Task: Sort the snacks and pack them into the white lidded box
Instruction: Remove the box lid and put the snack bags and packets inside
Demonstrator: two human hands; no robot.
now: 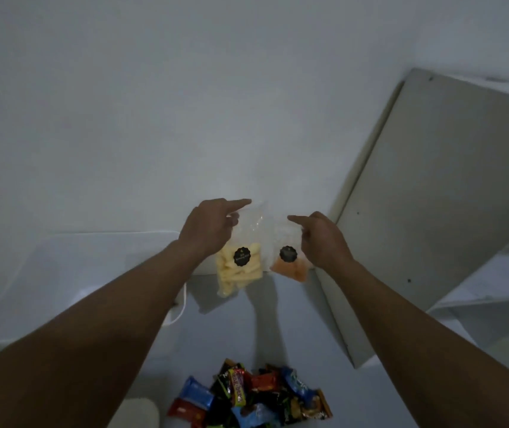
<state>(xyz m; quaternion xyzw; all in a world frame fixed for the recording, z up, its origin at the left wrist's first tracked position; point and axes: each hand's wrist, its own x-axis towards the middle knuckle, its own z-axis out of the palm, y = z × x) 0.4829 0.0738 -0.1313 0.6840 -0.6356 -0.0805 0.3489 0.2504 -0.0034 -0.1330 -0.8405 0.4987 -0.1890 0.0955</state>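
Observation:
I hold up two clear snack bags side by side above the floor. My left hand (211,225) pinches the top of the bag of pale yellow snacks (240,271), index finger stretched out. My right hand (319,239) pinches the top of the bag of orange snacks (290,267) the same way. Each bag carries a round black sticker. A white lidded box (62,273) sits on the floor to the left, behind my left forearm. A pile of small colourful wrapped snacks (253,396) lies on the floor below my hands.
A white wall fills the background. A grey board (432,196) leans against it on the right, with white shelving (494,288) further right. A white cable (180,310) curls on the floor by the box. A pale object (136,412) lies at the bottom left.

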